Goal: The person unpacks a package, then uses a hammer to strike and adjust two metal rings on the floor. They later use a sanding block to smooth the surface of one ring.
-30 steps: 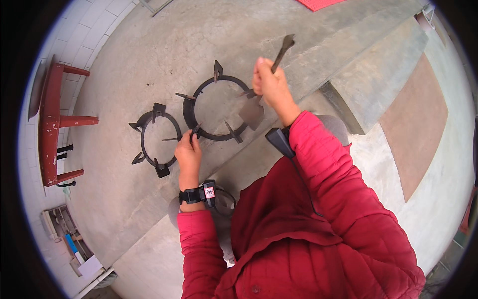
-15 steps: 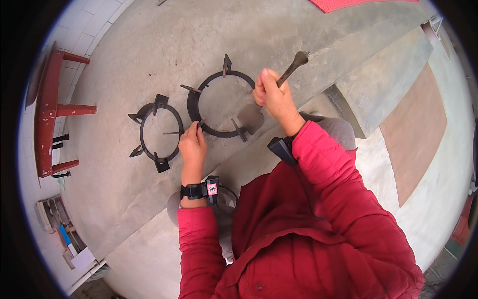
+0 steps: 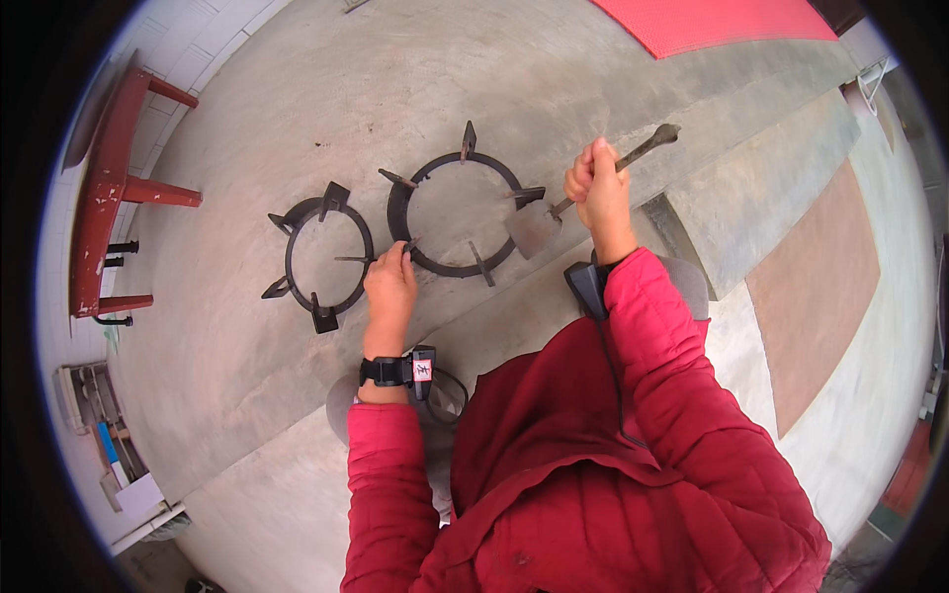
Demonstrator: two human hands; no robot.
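Note:
My left hand [image 3: 391, 292] is closed, its fingertips pinching a prong at the near left of the larger black pan support ring [image 3: 445, 268]. That ring lies on the concrete with its prongs pointing up and outward. In my right hand [image 3: 605, 203] is a worn metal spatula [image 3: 535, 230], gripped by its dark handle, whose end points to the far right. The spatula's flat blade is at the ring's right edge, close to a prong; I cannot tell whether they touch. A smaller black pan support ring [image 3: 370, 240] sits just left of my left hand.
A red wooden stool [image 3: 104, 198] lies on its side by the white tiled wall at left. A tray of tools [image 3: 104, 425] stands at the lower left. Pink mat [image 3: 712, 25] lies at the far right; a concrete step edge [image 3: 682, 232] and brown board [image 3: 816, 296] are to the right.
My right hand has moved right with the spatula, taking its blade from the larger ring's near right part to its right edge. My left hand keeps its pinch; the view has shifted slightly.

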